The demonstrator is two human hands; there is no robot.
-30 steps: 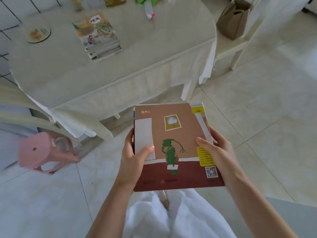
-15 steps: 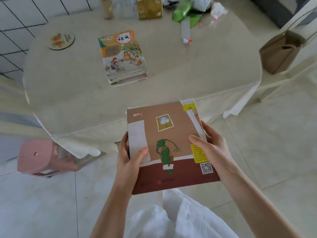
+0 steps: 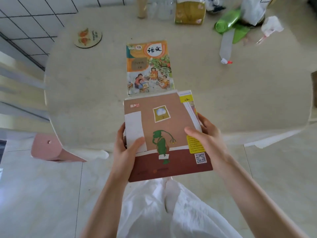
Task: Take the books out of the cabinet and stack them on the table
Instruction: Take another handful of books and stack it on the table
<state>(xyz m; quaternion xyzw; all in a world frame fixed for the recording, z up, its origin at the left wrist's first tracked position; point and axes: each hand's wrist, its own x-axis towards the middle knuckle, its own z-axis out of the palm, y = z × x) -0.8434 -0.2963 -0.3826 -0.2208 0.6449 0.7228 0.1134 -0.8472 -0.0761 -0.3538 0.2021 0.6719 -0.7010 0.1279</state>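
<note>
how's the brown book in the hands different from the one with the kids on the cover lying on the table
The brown book is held in the air, left hand and right hand each taking a grip on one side; the kids' book lies flat on the table, untouched. The brown cover shows a green figure, the other children under a tree. The brown one tops a held bundle. Both face up.

A person is wearing a loose white garment (image 3: 154,208), its thin fabric gathering in soft folds and creases below the forearms, seen from the head camera. Both forearms are showing bare to the bottom edge of the view, with no sleeves reaching them. The left hand (image 3: 126,150) and the right hand (image 3: 208,140) are showing without gloves. The white cloth (somewhat crumpled, and parting into two sides down the middle) is filling the lower centre of the view.
</note>
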